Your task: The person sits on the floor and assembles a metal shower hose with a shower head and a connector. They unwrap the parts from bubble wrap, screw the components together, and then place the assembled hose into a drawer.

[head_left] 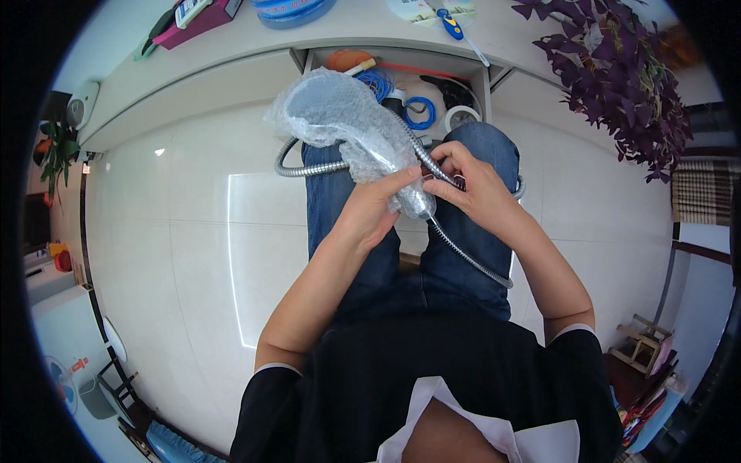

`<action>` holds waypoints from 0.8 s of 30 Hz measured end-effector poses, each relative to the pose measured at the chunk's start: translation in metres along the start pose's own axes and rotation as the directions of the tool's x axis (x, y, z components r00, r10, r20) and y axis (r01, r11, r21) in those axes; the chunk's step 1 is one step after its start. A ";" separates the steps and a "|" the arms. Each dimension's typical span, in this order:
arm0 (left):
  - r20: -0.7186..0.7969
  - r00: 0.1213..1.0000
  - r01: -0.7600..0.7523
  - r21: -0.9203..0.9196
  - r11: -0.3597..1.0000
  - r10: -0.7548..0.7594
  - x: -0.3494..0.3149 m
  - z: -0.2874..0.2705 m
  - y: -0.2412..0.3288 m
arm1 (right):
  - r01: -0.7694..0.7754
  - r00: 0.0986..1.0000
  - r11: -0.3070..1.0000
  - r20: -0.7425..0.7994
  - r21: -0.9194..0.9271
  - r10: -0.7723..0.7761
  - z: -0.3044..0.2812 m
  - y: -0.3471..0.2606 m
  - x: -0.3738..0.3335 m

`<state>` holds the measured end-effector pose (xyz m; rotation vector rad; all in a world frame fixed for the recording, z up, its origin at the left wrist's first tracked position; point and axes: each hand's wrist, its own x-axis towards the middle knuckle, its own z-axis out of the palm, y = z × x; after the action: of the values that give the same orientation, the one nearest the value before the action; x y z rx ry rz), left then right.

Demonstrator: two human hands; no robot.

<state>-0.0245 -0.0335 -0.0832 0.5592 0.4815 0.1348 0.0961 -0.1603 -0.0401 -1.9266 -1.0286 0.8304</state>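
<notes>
Up and left of the fingers, the bubble-wrapped shower head point(340, 116) slants down-right along its handle, where the left hand point(370, 210) closes its fingers around the wrapped handle and the right hand point(475, 189) pinches the metal hose point(471, 262) at its end.

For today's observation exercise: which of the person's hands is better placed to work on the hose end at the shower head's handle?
Probably the right hand: its fingertips pinch the metal hose where it meets the handle, while the left hand grips the bubble-wrapped shower head, steadying it.
</notes>
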 end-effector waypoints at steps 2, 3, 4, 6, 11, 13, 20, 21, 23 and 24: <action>0.038 0.999 0.001 -0.031 1.000 0.001 -0.005 -0.004 -0.002 | -0.086 0.993 0.991 0.085 0.100 0.077 0.000 0.002 0.000; 0.059 0.998 0.002 -0.051 0.999 0.001 -0.010 -0.006 -0.002 | -0.099 0.990 0.985 0.110 0.139 0.084 0.000 0.004 0.000; 0.081 0.997 0.005 -0.072 0.997 0.001 -0.015 -0.007 -0.003 | -0.113 0.987 0.978 0.135 0.177 0.089 -0.001 0.006 0.001; 0.087 0.996 0.026 -0.075 0.997 -0.020 -0.024 -0.009 -0.005 | -0.117 0.975 0.947 0.215 0.298 0.053 -0.001 0.023 0.006; 0.044 0.996 0.073 -0.012 0.997 -0.072 -0.044 -0.021 -0.011 | -0.185 0.871 0.949 0.490 0.257 0.037 -0.015 0.023 0.008; 0.046 0.997 0.066 -0.018 0.998 -0.065 -0.049 -0.025 -0.012 | -0.113 0.883 0.976 0.469 0.187 0.012 -0.013 0.025 0.007; -0.117 0.992 -0.036 0.119 0.992 0.050 -0.064 -0.024 -0.020 | -0.104 0.884 0.994 0.463 0.043 0.072 -0.004 0.021 0.003; -0.116 0.991 -0.049 0.127 0.991 0.064 -0.065 -0.027 -0.023 | -0.096 0.889 0.993 0.455 0.071 0.054 -0.003 0.022 0.003; -0.133 0.987 -0.077 0.129 0.989 0.094 -0.068 -0.029 -0.025 | -0.081 0.898 0.989 0.440 0.125 0.018 -0.004 0.026 0.002; -0.151 0.982 -0.092 0.123 0.988 0.110 -0.069 -0.028 -0.026 | -0.115 0.893 0.981 0.449 0.157 0.033 -0.005 0.024 0.001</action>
<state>-0.0988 -0.0597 -0.0899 0.6906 0.6179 0.2509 0.1099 -0.1697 -0.0587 -1.6644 -1.1003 1.4075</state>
